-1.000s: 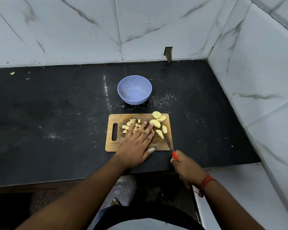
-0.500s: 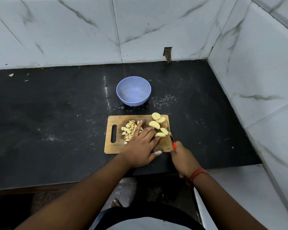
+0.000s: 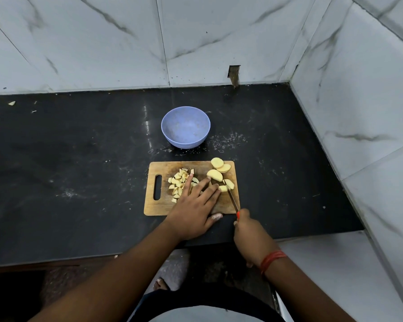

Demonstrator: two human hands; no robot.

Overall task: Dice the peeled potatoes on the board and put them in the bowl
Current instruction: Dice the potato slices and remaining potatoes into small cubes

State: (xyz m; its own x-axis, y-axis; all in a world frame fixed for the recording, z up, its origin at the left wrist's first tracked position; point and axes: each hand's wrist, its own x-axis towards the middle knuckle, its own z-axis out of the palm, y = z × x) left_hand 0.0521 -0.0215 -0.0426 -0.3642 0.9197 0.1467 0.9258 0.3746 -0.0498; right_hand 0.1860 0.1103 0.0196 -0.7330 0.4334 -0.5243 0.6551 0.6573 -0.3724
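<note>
My left hand (image 3: 193, 205) lies flat with straight fingers on the board (image 3: 158, 205), steadying the potato wedge (image 3: 223, 188) at my fingertips, while my right hand (image 3: 250, 233) grips the knife (image 3: 232, 198), its blade against that wedge. I keep the diced pieces (image 3: 179, 182) left, uncut chunks (image 3: 215, 175) right; the bowl (image 3: 186, 127) waits empty behind on the worktop (image 3: 79, 159).

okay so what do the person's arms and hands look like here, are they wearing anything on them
Both forearms are bare, with no sleeves or gloves. The right wrist wears a red thread band wound round several times. The left hand shows no ring or band, and its thumb tip looks dusted with something pale. The right hand shows no ring either.
</note>
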